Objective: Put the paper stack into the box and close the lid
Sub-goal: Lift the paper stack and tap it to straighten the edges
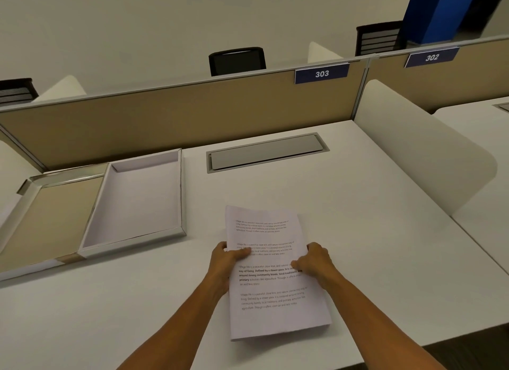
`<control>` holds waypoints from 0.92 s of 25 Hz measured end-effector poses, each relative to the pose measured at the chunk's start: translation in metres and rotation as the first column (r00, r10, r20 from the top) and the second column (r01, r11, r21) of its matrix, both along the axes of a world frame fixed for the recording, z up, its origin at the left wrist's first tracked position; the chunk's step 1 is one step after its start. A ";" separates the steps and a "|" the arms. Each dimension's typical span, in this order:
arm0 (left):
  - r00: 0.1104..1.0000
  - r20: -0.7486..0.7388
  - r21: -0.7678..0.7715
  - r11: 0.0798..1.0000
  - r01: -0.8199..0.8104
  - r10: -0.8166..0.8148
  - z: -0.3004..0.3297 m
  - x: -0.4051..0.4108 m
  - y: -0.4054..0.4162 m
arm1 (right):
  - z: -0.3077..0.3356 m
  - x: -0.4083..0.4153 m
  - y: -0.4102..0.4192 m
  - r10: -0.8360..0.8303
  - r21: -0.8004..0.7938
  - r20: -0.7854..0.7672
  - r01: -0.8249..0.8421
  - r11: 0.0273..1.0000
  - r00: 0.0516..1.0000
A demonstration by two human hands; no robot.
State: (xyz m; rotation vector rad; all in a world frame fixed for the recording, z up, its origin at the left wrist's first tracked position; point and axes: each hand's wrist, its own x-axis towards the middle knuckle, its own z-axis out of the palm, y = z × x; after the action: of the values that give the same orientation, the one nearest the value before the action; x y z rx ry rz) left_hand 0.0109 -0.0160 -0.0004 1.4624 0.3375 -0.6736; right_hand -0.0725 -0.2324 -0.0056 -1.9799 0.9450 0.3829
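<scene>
A printed paper stack (272, 295) is held just above the white desk, its near end lifted. My left hand (225, 259) grips its left edge with the thumb on top. On the right edge, my right hand (312, 261) grips the same way. The open shallow box (137, 199), white inside with a silver rim, lies to the left of the stack and holds nothing. Its lid (46, 218) lies flat further left, tan inside, joined to the box along one side.
A grey cable hatch (265, 152) is set into the white desk (371, 232) beyond the stack. A tan partition (165, 113) closes the back, a white curved divider (427, 155) the right. The desk's front edge runs near the bottom right.
</scene>
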 end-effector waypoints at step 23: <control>0.777 0.627 -0.019 0.998 -0.057 0.056 0.076 -0.006 0.009 | 0.071 -0.001 0.039 -0.313 0.406 0.715 -0.006 0.914 0.625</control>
State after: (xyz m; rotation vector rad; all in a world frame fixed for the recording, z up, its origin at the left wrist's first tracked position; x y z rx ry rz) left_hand 0.0052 -0.0066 0.0759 1.5814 -0.1446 -0.1022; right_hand -0.0732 -0.1938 0.0656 -1.4451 0.4181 -0.3748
